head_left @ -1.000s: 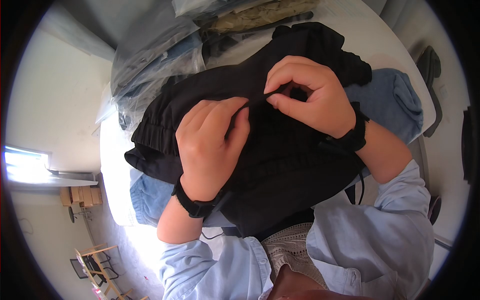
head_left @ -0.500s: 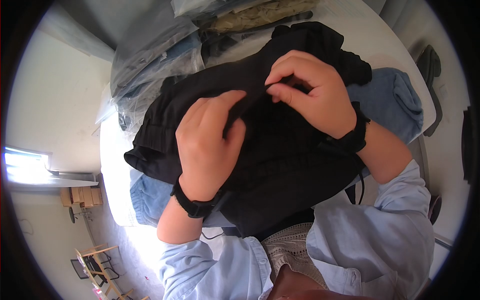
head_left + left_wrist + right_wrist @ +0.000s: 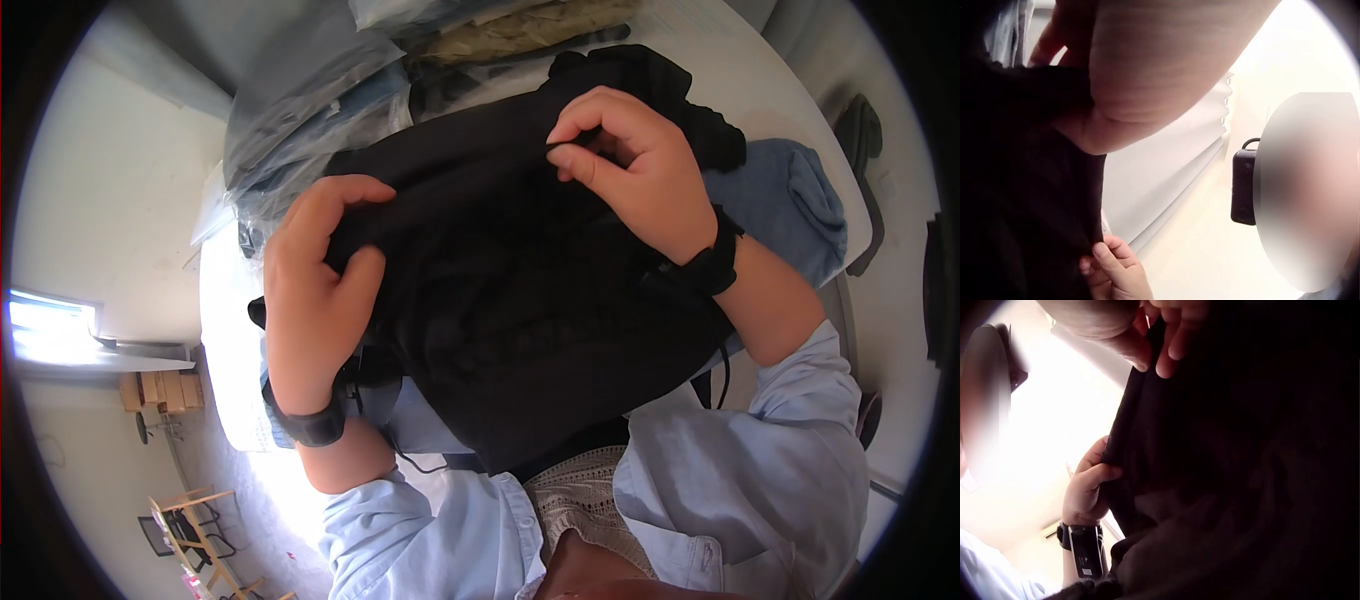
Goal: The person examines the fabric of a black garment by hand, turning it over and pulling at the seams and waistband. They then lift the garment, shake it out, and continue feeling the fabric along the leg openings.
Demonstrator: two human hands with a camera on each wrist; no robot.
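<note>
A large black garment (image 3: 480, 290) is spread over the table and the person's lap, its upper edge lifted. In the head view the right hand (image 3: 640, 170) pinches that edge between thumb and fingers; the left wrist view shows this right hand (image 3: 1119, 269) at the edge too. The left hand (image 3: 325, 270) is farther left along the garment. In the right wrist view the left hand (image 3: 1088, 490) has its thumb over the cloth edge and its fingers behind. Both wrists wear black bands.
Blue folded clothing (image 3: 790, 205) lies under the garment at the right. Clear plastic bags (image 3: 300, 130) of folded clothes lie at the table's back left, beside a tan bundle (image 3: 540, 30). The white table (image 3: 740, 70) has a rounded edge.
The left hand has moved well to the left along the garment, away from the right hand. The right hand has risen slightly, still pinching the edge. The garment's left side has shifted.
</note>
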